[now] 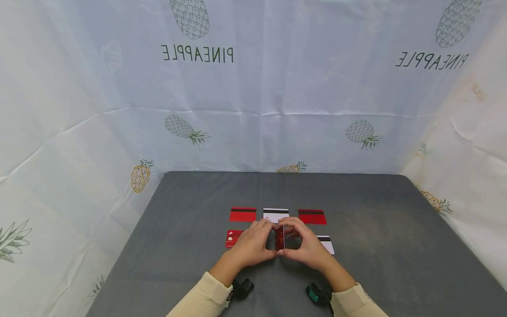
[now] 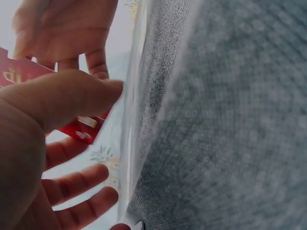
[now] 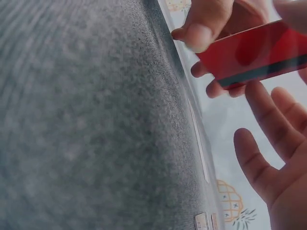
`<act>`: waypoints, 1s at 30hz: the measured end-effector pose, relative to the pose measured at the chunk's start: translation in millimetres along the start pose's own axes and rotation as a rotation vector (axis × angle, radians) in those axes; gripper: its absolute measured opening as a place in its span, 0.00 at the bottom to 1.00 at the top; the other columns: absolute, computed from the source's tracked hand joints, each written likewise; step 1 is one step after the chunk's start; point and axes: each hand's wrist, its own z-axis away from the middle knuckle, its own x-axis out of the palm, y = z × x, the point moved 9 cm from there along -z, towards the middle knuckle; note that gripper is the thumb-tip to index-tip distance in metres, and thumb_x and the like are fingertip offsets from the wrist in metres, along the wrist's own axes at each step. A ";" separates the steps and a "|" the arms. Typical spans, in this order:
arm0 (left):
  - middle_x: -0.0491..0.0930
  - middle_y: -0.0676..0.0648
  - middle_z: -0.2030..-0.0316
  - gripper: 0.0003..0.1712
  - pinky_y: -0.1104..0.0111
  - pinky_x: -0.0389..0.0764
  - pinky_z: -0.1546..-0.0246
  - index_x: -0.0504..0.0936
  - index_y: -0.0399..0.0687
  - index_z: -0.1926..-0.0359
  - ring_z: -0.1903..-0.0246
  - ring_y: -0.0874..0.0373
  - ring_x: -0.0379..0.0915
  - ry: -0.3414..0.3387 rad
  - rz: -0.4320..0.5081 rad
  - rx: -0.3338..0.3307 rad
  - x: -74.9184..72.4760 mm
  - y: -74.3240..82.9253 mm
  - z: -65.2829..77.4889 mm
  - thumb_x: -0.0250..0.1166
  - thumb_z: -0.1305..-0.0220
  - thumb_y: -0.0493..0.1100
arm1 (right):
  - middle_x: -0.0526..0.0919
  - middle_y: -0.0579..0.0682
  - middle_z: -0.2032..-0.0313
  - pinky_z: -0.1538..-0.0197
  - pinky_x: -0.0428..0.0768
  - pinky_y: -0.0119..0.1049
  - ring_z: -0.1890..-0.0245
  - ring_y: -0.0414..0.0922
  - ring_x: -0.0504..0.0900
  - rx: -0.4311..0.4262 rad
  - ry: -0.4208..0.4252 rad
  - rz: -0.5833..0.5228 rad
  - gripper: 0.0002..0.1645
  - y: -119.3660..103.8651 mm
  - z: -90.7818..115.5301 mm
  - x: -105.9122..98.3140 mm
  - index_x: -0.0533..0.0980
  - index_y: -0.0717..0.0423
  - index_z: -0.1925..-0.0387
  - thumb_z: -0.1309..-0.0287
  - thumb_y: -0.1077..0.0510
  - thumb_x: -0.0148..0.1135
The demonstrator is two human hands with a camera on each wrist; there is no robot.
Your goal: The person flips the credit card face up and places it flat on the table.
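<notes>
A red bank card point(image 1: 279, 238) is held on edge above the table between both hands. My left hand point(image 1: 253, 244) pinches it from the left, thumb near me and fingers on the far side. From the right, my right hand point(image 1: 303, 245) grips the same card with thumb and fingertips. The left wrist view shows the card's face point(image 2: 86, 132) with a chip, partly covered by the left thumb. Its back point(image 3: 259, 55), with a black stripe, appears in the right wrist view. The right hand's other fingers point(image 3: 276, 120) spread loosely below the card.
Behind the hands lie a red card point(image 1: 243, 215), a white card point(image 1: 276, 212) and a darker red card point(image 1: 312, 216). A red chip card point(image 1: 232, 238) and a white card point(image 1: 327, 245) are partly hidden by the hands. Pineapple-print curtains point(image 1: 261, 88) surround the grey table point(image 1: 190, 264).
</notes>
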 end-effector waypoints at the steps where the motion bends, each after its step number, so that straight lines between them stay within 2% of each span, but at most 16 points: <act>1: 0.75 0.53 0.48 0.34 0.62 0.80 0.53 0.75 0.53 0.43 0.53 0.60 0.69 -0.002 -0.005 -0.007 0.5 -1.3 0.0 0.75 0.51 0.55 | 0.74 0.58 0.42 0.54 0.82 0.51 0.55 0.48 0.82 0.007 0.003 0.000 0.39 4.7 0.8 0.3 0.71 0.58 0.41 0.56 0.64 0.78; 7: 0.75 0.53 0.49 0.36 0.61 0.80 0.53 0.75 0.53 0.43 0.53 0.59 0.68 -0.014 -0.003 -0.067 -1.7 -12.4 0.0 0.77 0.55 0.53 | 0.74 0.50 0.40 0.53 0.81 0.47 0.52 0.46 0.79 0.070 0.019 0.041 0.37 23.8 3.2 -3.6 0.72 0.51 0.40 0.53 0.54 0.77; 12: 0.74 0.53 0.50 0.34 0.59 0.79 0.54 0.75 0.54 0.47 0.53 0.59 0.67 0.001 0.011 -0.106 -10.1 -24.1 0.2 0.77 0.57 0.52 | 0.74 0.44 0.41 0.47 0.79 0.52 0.46 0.46 0.75 0.166 0.037 0.168 0.36 37.7 5.2 -10.8 0.73 0.47 0.43 0.57 0.53 0.77; 16: 0.73 0.55 0.52 0.29 0.61 0.77 0.55 0.76 0.55 0.50 0.55 0.59 0.66 0.013 0.013 -0.090 -13.7 -27.6 -0.3 0.74 0.55 0.50 | 0.76 0.46 0.43 0.41 0.73 0.58 0.42 0.49 0.71 0.237 0.016 0.265 0.34 49.0 7.0 -12.7 0.75 0.47 0.46 0.59 0.55 0.76; 18: 0.73 0.55 0.52 0.27 0.61 0.76 0.55 0.77 0.54 0.51 0.55 0.58 0.66 0.011 0.013 -0.074 -13.4 -26.9 -0.4 0.73 0.54 0.50 | 0.77 0.46 0.45 0.41 0.71 0.60 0.42 0.49 0.70 0.277 0.003 0.308 0.32 54.8 8.1 -12.4 0.76 0.46 0.48 0.60 0.55 0.76; 23: 0.75 0.52 0.50 0.27 0.57 0.75 0.51 0.79 0.54 0.50 0.52 0.56 0.67 -0.037 0.002 -0.083 -8.6 -26.4 0.8 0.74 0.52 0.53 | 0.77 0.44 0.46 0.45 0.69 0.56 0.44 0.47 0.70 0.360 -0.045 0.419 0.30 66.6 9.9 -8.6 0.78 0.42 0.50 0.60 0.51 0.78; 26: 0.74 0.51 0.48 0.29 0.55 0.74 0.49 0.79 0.54 0.48 0.50 0.55 0.66 -0.080 -0.001 -0.110 -3.9 -28.9 1.8 0.74 0.51 0.55 | 0.77 0.43 0.47 0.46 0.68 0.54 0.44 0.47 0.70 0.370 -0.068 0.454 0.31 69.4 10.4 -6.6 0.80 0.43 0.50 0.61 0.49 0.78; 30: 0.73 0.51 0.47 0.30 0.55 0.73 0.49 0.79 0.55 0.47 0.49 0.56 0.65 -0.102 -0.003 -0.131 0.2 -32.1 2.5 0.75 0.50 0.57 | 0.76 0.44 0.46 0.45 0.67 0.53 0.43 0.47 0.69 0.362 -0.081 0.461 0.32 71.1 10.4 -4.8 0.80 0.45 0.48 0.60 0.49 0.78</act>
